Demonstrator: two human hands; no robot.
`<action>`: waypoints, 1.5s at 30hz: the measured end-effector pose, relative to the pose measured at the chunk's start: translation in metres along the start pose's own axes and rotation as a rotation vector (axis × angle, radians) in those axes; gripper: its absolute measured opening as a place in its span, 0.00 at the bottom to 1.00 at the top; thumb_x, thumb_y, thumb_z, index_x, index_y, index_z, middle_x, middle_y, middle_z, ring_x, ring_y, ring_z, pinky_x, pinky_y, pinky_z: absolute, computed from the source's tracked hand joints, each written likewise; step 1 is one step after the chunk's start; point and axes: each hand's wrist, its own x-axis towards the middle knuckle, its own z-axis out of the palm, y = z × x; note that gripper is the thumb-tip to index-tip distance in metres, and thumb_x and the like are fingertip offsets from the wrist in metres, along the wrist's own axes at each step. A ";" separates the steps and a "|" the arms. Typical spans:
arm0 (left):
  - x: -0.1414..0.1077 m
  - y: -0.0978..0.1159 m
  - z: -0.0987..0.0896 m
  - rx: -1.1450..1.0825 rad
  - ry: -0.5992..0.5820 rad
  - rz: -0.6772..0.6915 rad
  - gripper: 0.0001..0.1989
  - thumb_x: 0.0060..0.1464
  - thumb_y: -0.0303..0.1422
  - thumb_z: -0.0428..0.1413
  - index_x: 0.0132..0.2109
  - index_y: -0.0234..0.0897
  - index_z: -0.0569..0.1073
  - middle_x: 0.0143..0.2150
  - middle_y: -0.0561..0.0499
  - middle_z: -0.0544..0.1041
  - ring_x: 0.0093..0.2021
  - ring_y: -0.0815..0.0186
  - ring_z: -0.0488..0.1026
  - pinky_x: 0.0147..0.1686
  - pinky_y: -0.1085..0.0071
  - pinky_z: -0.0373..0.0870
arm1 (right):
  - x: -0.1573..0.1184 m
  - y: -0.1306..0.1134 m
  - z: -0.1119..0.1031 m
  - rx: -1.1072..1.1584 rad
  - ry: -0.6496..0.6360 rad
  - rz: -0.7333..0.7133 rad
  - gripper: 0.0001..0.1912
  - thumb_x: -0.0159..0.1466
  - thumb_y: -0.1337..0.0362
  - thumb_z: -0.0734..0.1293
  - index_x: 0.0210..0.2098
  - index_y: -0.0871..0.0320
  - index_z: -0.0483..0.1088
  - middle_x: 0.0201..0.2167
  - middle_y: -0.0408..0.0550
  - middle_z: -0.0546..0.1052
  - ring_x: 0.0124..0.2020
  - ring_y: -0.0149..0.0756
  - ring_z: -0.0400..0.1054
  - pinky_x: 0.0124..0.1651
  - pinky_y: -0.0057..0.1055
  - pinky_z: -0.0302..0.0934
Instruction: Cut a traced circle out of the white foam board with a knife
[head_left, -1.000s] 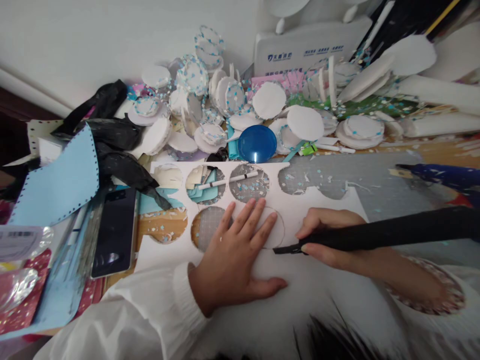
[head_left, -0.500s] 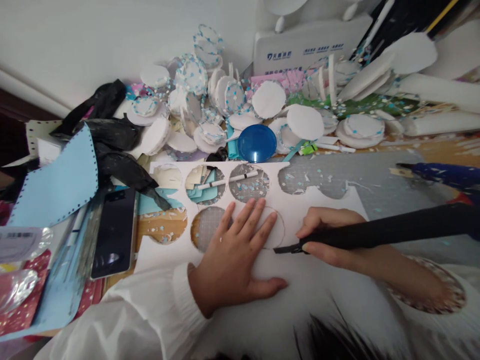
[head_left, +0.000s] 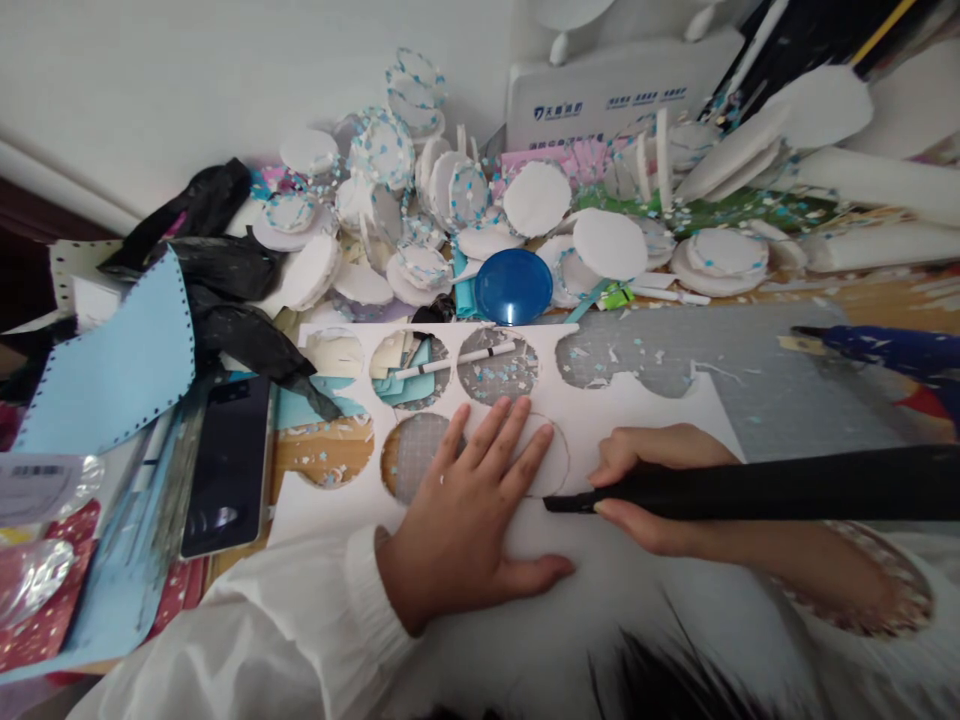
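Observation:
A white foam-like sheet (head_left: 600,560) with several round holes lies before me. My left hand (head_left: 480,510) rests flat on it, fingers spread, partly over a circle outline (head_left: 553,460). In my right hand (head_left: 660,485) is a black cutting tool (head_left: 795,483), gripped between thumb and fingers. Its dark tip touches the sheet at the lower edge of the outline, just right of my left hand. A white pen (head_left: 457,361) shows through two holes at the top.
White discs (head_left: 537,198) with blue-dotted trim are piled along the back, beside a blue round lid (head_left: 514,287). A phone (head_left: 227,468) and blue dotted paper (head_left: 112,350) lie left. A grey cutting mat (head_left: 780,400) and a blue tool (head_left: 892,343) are at right.
The black tool's tip has shifted slightly left along the outline, and its rear end has swung down toward me with my right hand. My left hand has not moved.

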 end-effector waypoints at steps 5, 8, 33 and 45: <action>-0.001 0.000 0.000 -0.003 0.009 0.005 0.50 0.53 0.63 0.44 0.71 0.33 0.46 0.74 0.38 0.40 0.73 0.49 0.37 0.68 0.45 0.33 | 0.001 0.003 -0.003 0.005 -0.024 -0.031 0.06 0.58 0.64 0.70 0.28 0.55 0.69 0.21 0.38 0.70 0.20 0.27 0.60 0.23 0.26 0.52; -0.001 0.000 0.000 -0.003 0.010 0.009 0.51 0.53 0.63 0.45 0.71 0.32 0.46 0.73 0.38 0.40 0.73 0.48 0.37 0.68 0.45 0.33 | 0.004 0.002 -0.007 0.044 -0.039 -0.027 0.06 0.59 0.63 0.69 0.28 0.55 0.69 0.22 0.39 0.70 0.21 0.28 0.61 0.24 0.26 0.54; -0.008 0.006 -0.001 -0.040 0.010 0.064 0.50 0.52 0.64 0.46 0.71 0.36 0.48 0.73 0.39 0.45 0.72 0.48 0.44 0.68 0.44 0.37 | 0.008 0.010 -0.014 0.276 -0.223 0.025 0.10 0.57 0.64 0.71 0.30 0.55 0.63 0.24 0.38 0.69 0.23 0.27 0.60 0.24 0.25 0.51; -0.007 0.004 -0.001 -0.014 -0.012 0.071 0.49 0.53 0.63 0.45 0.71 0.36 0.47 0.73 0.39 0.43 0.72 0.48 0.43 0.67 0.44 0.37 | 0.008 0.000 -0.012 0.160 -0.248 0.052 0.10 0.55 0.64 0.70 0.28 0.55 0.63 0.22 0.39 0.68 0.23 0.28 0.59 0.24 0.25 0.52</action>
